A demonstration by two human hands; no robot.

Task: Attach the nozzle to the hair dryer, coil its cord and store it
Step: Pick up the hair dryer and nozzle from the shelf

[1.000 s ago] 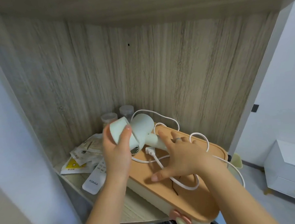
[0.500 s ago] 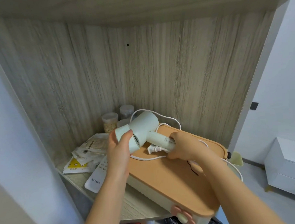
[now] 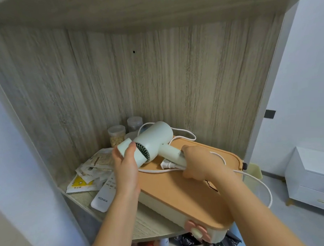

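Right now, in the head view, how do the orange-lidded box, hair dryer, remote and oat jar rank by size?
orange-lidded box
hair dryer
remote
oat jar (farther back, so last two unsure)

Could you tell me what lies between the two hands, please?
In the head view: the body of the hair dryer, with its plug and a run of cord on the orange lid beneath.
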